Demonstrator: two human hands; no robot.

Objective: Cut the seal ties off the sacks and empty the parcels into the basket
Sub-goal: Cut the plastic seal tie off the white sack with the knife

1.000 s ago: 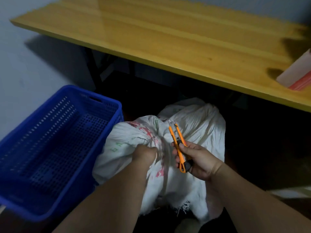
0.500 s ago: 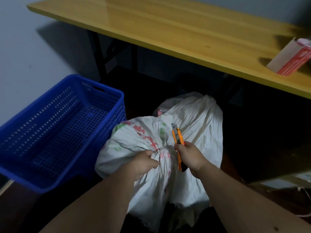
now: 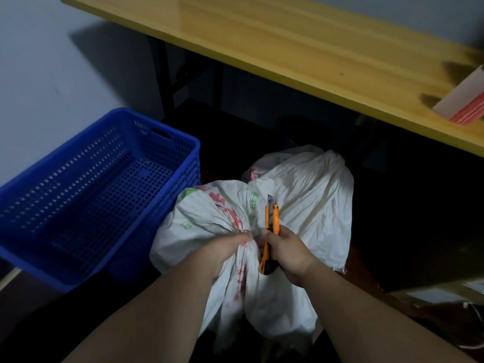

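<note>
— What's he at now?
— The cutting step, I'd say. The near woven sack lies on the floor just right of the blue plastic basket, with a second sack behind it. His left hand is clenched round the gathered neck; his right hand grips an orange utility knife, blade pointing up and away, right beside that neck.
— Tie cut yet?
— Can't see the tie itself. Next he'd need the blade slipped under it, edge turned away from the left fingers.
— Nothing in the basket?
— No parcels showing. There's a yellow wooden table beyond, a red-and-white carton on it, pale wall, dark floor.
</note>
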